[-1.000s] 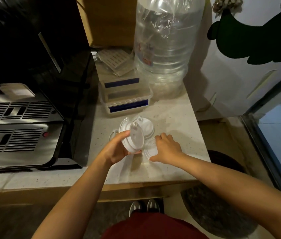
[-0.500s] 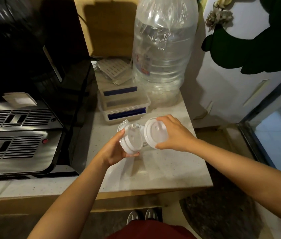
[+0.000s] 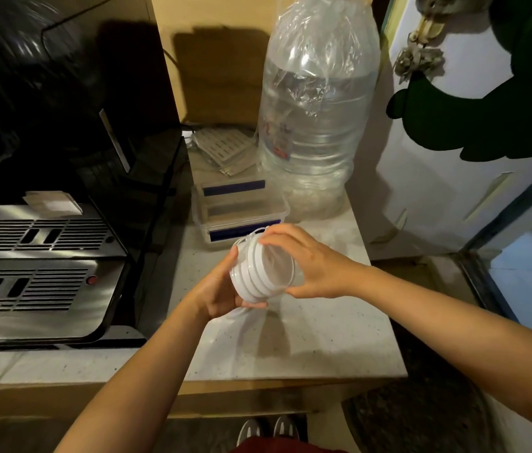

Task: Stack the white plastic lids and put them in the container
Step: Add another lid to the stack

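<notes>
Pale speckled stone countertop (image 3: 307, 348) fills the middle of the frame, edged along the bottom by a wooden front, with a dark espresso machine (image 3: 39, 266) and its slotted metal drip tray taking up the left side. At centre frame, raised above the counter, a stack of white plastic lids (image 3: 259, 273) is held on edge between both hands, its rims showing as a row of parallel rings that run from left to right. The left hand (image 3: 217, 291) comes in from the lower left and cups the stack's left end, thumb up along the upper left rim and fingers curled beneath the lowest edge. The right hand (image 3: 307, 261) reaches in from the lower right and closes over the stack's right end, its fingers spread across the top rim and its thumb pressing the lower right edge, so the lids sit squeezed between the two palms. Just behind the stack, toward upper centre, stand two clear rectangular containers with blue clips (image 3: 241, 212), one on top of the other, the lower one's near edge almost meeting the lids in the frame. Behind those, a large clear water jug (image 3: 316, 119) wrapped in thin plastic rises to the top of the frame. Shoes show at the bottom edge, below the counter.
</notes>
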Demonstrator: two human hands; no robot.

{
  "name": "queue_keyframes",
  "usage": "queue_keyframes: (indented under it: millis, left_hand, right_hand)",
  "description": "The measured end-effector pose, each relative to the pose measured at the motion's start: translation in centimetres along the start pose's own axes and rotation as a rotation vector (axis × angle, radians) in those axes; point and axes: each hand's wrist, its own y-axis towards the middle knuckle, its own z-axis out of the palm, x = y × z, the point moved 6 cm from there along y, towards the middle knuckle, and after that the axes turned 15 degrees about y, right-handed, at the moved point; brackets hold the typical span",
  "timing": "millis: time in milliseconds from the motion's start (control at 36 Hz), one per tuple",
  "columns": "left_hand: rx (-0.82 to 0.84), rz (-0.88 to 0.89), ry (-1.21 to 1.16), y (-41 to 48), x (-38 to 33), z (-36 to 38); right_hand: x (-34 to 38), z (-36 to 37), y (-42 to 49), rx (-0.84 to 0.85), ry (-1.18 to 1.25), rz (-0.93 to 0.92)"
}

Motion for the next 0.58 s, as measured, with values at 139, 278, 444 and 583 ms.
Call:
queue_keyframes:
  millis: [139, 278, 444, 583]
  left_hand:
    - [0.006, 0.013, 0.010, 0.0, -1.0, 0.4]
    - [-0.003, 0.010, 0.013, -0.1, -1.7, 0.7]
    - [-0.003, 0.021, 0.015, 0.1, -2.0, 0.8]
    - [0.011, 0.040, -0.024, 0.3, -1.9, 0.9]
  right_hand:
    - [0.1, 0.5, 0.6, 0.029, -0.112, -0.081]
    - [0.4, 0.7, 1.0, -0.006, -0.164, -0.187]
    - [0.5, 0.5, 1.2, -0.043, -0.167, -0.257]
    - [0.1, 0.9, 1.4, -0.050, -0.161, -0.267]
